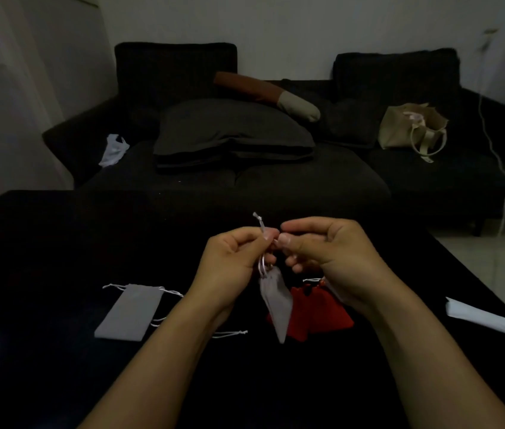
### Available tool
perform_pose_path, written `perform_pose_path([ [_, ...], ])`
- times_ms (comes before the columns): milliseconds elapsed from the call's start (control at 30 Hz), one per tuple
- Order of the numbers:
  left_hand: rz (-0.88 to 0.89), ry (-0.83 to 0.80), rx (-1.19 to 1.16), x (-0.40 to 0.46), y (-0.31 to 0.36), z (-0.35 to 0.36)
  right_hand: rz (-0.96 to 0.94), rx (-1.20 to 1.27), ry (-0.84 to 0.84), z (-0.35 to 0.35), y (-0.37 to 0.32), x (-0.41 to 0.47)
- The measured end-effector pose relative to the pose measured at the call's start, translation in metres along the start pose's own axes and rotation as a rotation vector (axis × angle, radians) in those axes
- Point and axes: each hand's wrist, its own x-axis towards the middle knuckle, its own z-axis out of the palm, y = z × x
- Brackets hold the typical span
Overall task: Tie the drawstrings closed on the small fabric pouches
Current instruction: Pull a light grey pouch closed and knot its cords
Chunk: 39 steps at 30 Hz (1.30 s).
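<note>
The grey pouch [276,301] I am working on hangs in the air between my two hands, above the black tabletop [59,243]. Its long axis runs almost straight down, the mouth at the top and the closed end tipped a little toward me. Its drawstring [260,239] rises from the gathered mouth, passes through my left hand [232,258], and ends in a small knotted tip that sticks up just above my fingers.

My left hand is curled and pinches the cord between thumb and forefinger, so the pouch's weight hangs from it. My right hand [322,246] is level with it and just beside it, thumb and forefinger closed on something small at the cord. I cannot make out whether that is the second strand or a loop of the first. The cords lie between the two sets of fingertips, and both hands are equally near. The knot, as I judge it, depends on my right hand crossing its strand over the one my left holds.

Behind the hanging pouch, under my right wrist, a red pouch [316,311] lies on the tabletop. To my left a flat grey pouch [130,311] lies with its strings loose, not yet tied. A white folded paper [486,320] lies far to the right.
</note>
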Motion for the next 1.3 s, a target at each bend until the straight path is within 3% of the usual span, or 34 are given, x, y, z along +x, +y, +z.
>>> perform_pose_path([
  [167,-0.058,-0.174,-0.182,-0.001,0.006,-0.006,0.157,0.023,-0.215,0.006,0.000,-0.005],
  [367,-0.010,-0.333,0.001,0.000,0.015,-0.022,0.188,-0.104,-0.260,0.000,0.000,-0.008],
  [500,0.116,-0.236,0.252,0.002,0.017,-0.030,0.159,-0.109,-0.195,0.001,0.003,-0.006],
  [600,0.239,-0.152,0.378,0.001,0.015,-0.026,0.212,-0.020,-0.288,0.005,0.003,-0.005],
  [667,0.285,-0.096,0.330,-0.001,0.013,-0.021,0.264,-0.054,-0.299,0.006,0.002,-0.004],
  [767,0.231,-0.075,0.127,-0.001,0.012,-0.016,0.337,0.037,-0.155,0.007,0.004,0.001],
  [900,0.206,-0.122,0.042,-0.002,0.009,-0.010,0.266,0.266,0.017,0.014,0.008,0.003],
  [1033,0.206,-0.051,-0.030,0.000,0.004,-0.008,0.235,0.496,0.040,0.019,0.008,0.004],
  [1167,0.196,-0.043,-0.054,0.003,0.004,-0.014,0.140,0.255,-0.042,0.015,0.009,0.004],
  [1300,0.145,-0.038,-0.115,0.003,0.003,-0.010,0.028,0.161,0.058,0.017,0.011,0.006],
])
